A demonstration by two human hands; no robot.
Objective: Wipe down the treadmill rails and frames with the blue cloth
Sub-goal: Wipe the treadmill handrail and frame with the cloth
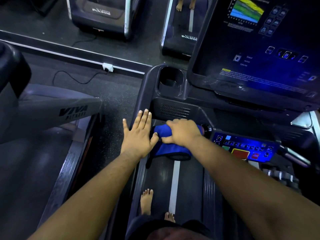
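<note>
Bunching under right-hand fingers (left hand alongside): blue cloth

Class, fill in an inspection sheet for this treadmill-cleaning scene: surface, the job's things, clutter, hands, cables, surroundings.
Surface: treadmill belt dark with a white centre stripe; bare feet stand on it.
Job's things: blue cloth bunched on the console frame.
Clutter: nothing seen; cup holder looks empty.
Hands: right hand grips the cloth; left hand flat, open, on the rail.
Cables: black cord runs to a white wall socket.
Surroundings: neighbouring treadmill, lit screen.
</note>
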